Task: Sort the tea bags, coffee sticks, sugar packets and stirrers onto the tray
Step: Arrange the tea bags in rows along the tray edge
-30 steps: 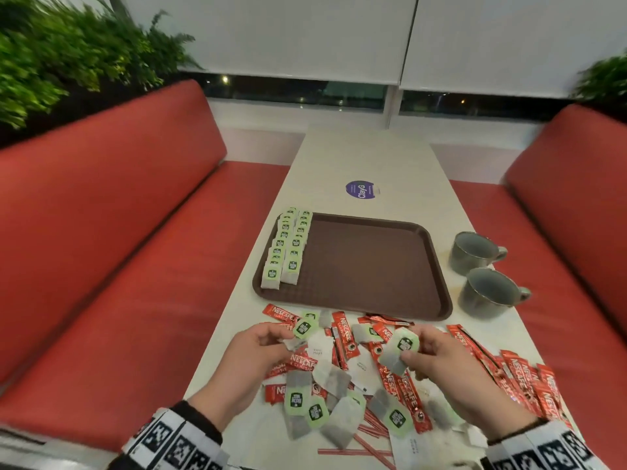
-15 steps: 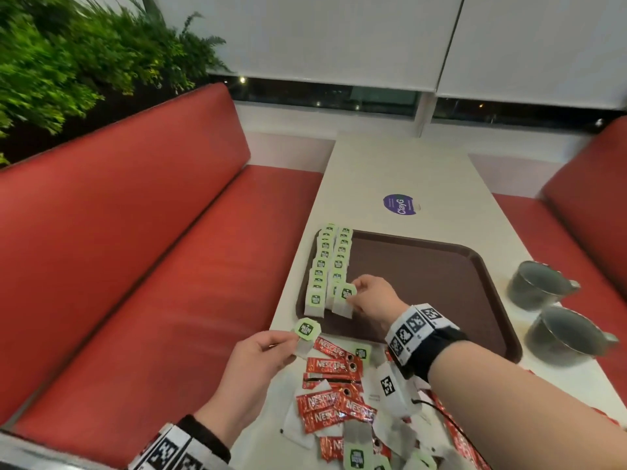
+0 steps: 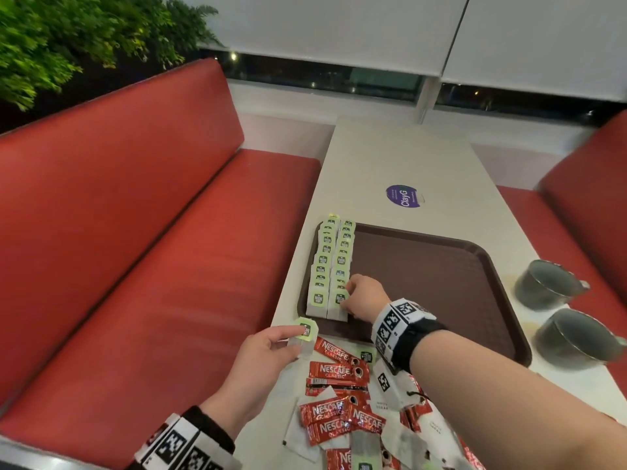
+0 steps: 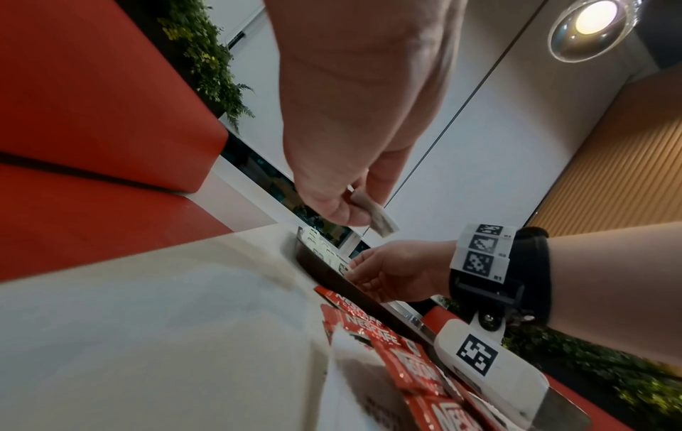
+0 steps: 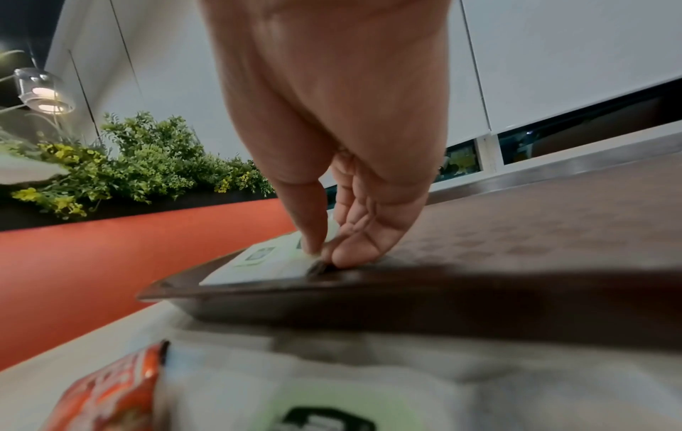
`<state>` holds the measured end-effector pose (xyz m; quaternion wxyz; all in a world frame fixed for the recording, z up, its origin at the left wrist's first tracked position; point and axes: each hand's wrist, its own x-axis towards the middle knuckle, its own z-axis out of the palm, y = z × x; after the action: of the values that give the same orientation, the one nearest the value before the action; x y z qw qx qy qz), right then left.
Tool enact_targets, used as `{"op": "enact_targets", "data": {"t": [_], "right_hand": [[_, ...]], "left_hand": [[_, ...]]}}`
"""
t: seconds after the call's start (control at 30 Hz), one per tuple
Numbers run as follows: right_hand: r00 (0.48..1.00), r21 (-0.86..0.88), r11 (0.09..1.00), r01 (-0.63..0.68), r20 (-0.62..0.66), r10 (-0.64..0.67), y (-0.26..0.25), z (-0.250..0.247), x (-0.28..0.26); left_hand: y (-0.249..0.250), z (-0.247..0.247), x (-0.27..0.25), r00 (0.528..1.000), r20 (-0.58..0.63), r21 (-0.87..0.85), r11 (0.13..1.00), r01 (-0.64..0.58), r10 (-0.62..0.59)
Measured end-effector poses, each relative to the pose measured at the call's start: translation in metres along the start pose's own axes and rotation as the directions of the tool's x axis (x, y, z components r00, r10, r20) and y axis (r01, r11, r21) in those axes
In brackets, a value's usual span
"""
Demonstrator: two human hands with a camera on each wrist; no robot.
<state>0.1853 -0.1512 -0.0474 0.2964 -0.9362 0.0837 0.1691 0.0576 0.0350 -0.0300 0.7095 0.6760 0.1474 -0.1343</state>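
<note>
1. Long white table (image 3: 400, 157) ran between two red benches (image 3: 142, 232); window w/ white blinds behind, green plants (image 3: 68, 39) top left. Round purple sticker (image 3: 405, 196) sat on the table past the tray.
2. Brown tray (image 3: 441, 283) lay mid-table; two grey mugs (image 3: 549, 286) stood just beside its right edge.
3. Tea bags (image 3: 330, 266) w/ green tags lay in two overlapping rows along the tray's left side.
4. Loose pile near the table's near end: red coffee sticks (image 3: 337, 369), white sugar packets (image 3: 390, 401), more tea bags mixed in. Stirrers not made out.
5. Right hand (image 3: 364, 296) reached over the tray's near-left corner, wrist band w/ black-white markers. Thumb and fingertips (image 5: 350, 250) were pinched together on the nearest tea bag of the right row (image 3: 339, 305), pressing it down onto the tray.
6. Left hand (image 3: 264, 354) hovered over the table's left edge, just short of the tray, palm partly up. Thumb and forefinger were clamped on a single tea bag (image 3: 305, 330), green tag up; pouch hung below the fingers in the left wrist view.
</note>
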Motion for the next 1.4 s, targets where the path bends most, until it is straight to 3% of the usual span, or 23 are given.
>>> {"op": "enact_targets", "data": {"t": [0.2,0.3,0.43,0.63,0.7,0.83,0.97,1.1,1.27,1.4], "right_hand": [[0.998,0.087,0.995,0.041,-0.041,-0.037,0.005,-0.008,-0.01],[0.994,0.17,0.983,0.071,-0.094,-0.055,0.008,-0.02,-0.025],[0.99,0.355,0.93,0.095,-0.131,-0.051,0.017,-0.033,-0.066],[0.991,0.386,0.92,0.07,-0.128,-0.022,0.057,-0.042,-0.134],[0.992,0.373,0.927,0.045,-0.122,0.001,0.067,-0.041,-0.147],[0.989,0.245,0.968,0.059,-0.145,-0.023,0.068,-0.034,-0.141],[0.972,0.086,0.978,0.192,-0.152,-0.178,0.041,-0.03,-0.114],[0.956,-0.141,0.954,0.266,-0.091,-0.28,0.011,-0.02,-0.078],[0.968,-0.401,0.881,0.251,0.086,-0.237,-0.003,-0.005,-0.04],[0.969,-0.46,0.854,0.244,0.079,-0.234,-0.005,-0.002,-0.025]], "left_hand": [[0.006,0.01,0.003,1.0,0.02,0.008,1.0,0.005,-0.005],[0.008,0.013,0.014,0.995,0.002,0.153,0.983,-0.099,0.099],[0.021,0.021,0.037,0.976,0.007,0.345,0.916,-0.205,0.216],[0.028,0.033,0.077,0.967,0.093,0.601,0.761,-0.244,0.237],[0.026,0.035,0.084,0.964,0.128,0.7,0.667,-0.254,0.233],[0.023,0.035,0.092,0.954,0.186,0.861,0.429,-0.274,0.235],[0.022,0.039,0.094,0.925,0.214,0.932,0.217,-0.289,0.315],[0.024,0.043,0.096,0.927,0.269,0.943,0.125,-0.309,0.263],[0.025,0.04,0.102,0.942,0.292,0.947,0.084,-0.309,0.167],[0.022,0.038,0.109,0.936,0.291,0.952,0.039,-0.304,0.197]]}}
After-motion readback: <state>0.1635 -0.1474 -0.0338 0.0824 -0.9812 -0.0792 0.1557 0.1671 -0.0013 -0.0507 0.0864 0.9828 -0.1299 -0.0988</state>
